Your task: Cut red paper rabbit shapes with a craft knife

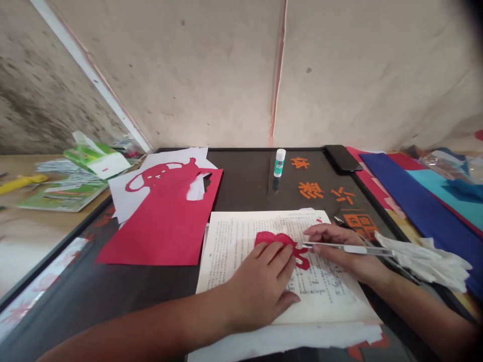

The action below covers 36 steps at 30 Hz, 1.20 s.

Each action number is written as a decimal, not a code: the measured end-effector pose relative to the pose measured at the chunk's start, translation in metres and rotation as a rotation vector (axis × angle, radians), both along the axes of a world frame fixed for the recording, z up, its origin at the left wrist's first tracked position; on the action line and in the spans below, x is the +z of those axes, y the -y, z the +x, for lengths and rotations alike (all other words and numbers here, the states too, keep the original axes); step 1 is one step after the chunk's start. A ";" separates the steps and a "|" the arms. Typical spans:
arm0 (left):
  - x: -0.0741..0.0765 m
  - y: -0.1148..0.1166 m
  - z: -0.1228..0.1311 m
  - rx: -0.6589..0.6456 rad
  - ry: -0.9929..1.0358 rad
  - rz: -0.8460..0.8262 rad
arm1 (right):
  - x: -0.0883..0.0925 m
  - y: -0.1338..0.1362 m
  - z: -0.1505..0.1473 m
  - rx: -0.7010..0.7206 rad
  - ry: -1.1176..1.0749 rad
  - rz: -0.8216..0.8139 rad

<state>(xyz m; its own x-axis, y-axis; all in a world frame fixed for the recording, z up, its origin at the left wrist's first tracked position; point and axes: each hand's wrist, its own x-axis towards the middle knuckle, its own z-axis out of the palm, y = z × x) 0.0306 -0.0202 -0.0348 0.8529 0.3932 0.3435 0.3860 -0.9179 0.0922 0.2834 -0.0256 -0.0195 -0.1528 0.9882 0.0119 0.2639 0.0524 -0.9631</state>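
A red paper cutout (pixel 301 262) with rounded edges and small cut holes lies on an open printed book (pixel 230 261). My left hand (pixel 260 281) rests flat on the cutout, its fingers stretched out and covering part of it. From the right, my right hand (pixel 335 249) grips a slim silver-and-white tool (pixel 354 249), which may be tweezers or a craft knife. The tool's tip is at the cutout's right side, close to the left fingertips; whether it touches the paper I cannot tell.
A glue stick (pixel 279 163) stands behind the book. Left of the book lies a red sheet (pixel 166 231) with a cut animal shape over white paper. A phone (pixel 342 158), crumpled tissue (pixel 426 264) and coloured paper (pixel 411 201) are at right. A green box (pixel 90 156) sits far left.
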 end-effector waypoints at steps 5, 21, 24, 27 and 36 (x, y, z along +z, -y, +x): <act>0.003 -0.002 -0.001 -0.015 -0.001 -0.023 | 0.005 0.001 0.001 0.102 0.162 0.099; 0.001 -0.004 -0.004 -0.023 0.040 -0.057 | 0.006 0.000 0.005 0.144 0.210 0.128; 0.001 -0.004 -0.005 -0.025 0.037 -0.048 | 0.004 -0.001 0.005 0.149 0.232 0.125; 0.002 -0.005 -0.005 -0.030 0.010 -0.043 | 0.003 -0.001 0.005 0.156 0.205 0.121; 0.008 -0.006 -0.005 -0.044 -0.048 -0.063 | 0.004 -0.001 0.004 0.186 0.148 0.144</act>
